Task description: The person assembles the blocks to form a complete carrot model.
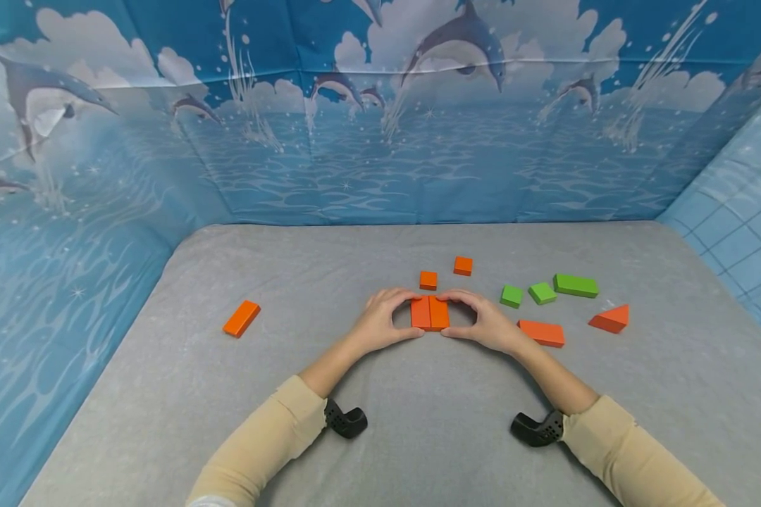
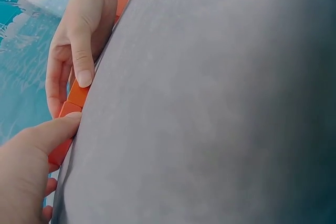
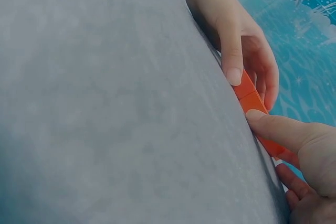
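Two orange rectangular blocks (image 1: 426,313), one hand on each

So we've got a grey cloth-covered worktop (image 1: 387,436), and the pair sits about midway between its left and right edges, long sides touching. We can see the left hand (image 1: 380,322) pinching the left block (image 1: 420,315), thumb at its near end and fingertips at the far end. The right hand (image 1: 487,327) has the same grip on the right block (image 1: 440,315), and both wrist views show us those thumbs pressed on.

Just past the pair, toward the far edge, we spot a small orange block (image 1: 428,280), with a second small orange block (image 1: 463,266) farther out and to its right. Over toward the left edge, a lone orange rectangular block (image 1: 242,319) lies slanted.

Toward the right edge we count two small green blocks (image 1: 511,296), a long green block (image 1: 576,285), a red-orange rectangular block (image 1: 541,333) right by the right wrist, and, nearest that edge, a red-orange triangular block (image 1: 611,319).
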`<state>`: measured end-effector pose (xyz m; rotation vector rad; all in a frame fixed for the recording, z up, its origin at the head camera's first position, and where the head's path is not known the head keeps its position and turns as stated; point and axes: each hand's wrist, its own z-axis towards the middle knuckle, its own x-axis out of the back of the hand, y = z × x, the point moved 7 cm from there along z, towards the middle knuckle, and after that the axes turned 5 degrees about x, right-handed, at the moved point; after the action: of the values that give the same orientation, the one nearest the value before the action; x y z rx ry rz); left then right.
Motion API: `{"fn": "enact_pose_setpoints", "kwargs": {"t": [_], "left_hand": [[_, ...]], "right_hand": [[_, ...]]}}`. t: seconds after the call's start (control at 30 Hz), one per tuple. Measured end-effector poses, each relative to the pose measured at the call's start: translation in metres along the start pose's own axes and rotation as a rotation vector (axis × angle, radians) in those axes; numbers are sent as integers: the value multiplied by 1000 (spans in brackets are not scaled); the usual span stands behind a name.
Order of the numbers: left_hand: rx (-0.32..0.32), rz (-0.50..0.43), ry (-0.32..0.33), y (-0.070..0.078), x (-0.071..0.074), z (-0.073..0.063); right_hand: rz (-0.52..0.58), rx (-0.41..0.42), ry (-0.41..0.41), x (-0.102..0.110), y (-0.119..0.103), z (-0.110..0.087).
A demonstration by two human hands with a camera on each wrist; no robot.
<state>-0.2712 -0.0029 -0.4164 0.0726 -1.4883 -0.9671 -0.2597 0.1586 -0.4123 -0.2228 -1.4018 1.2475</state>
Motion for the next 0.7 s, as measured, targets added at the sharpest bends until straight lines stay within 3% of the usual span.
{"fn": "enact_pose_setpoints", "kwargs": {"t": [0.17,0.33,0.53,0.7], "left_hand": [[-24,-86,-29,-3,7,-2],[-21,-175,14,-17,39,-14],[68,-134,63,-58,90,-45],[159,-62,118,-98,128,-83]], "right_hand": [[-1,7,-2,-1,1,0],[9,16,5,0,-4,0],[10,2,4,5,-35,1],[25,-7,-1,6,-39,1]]}}
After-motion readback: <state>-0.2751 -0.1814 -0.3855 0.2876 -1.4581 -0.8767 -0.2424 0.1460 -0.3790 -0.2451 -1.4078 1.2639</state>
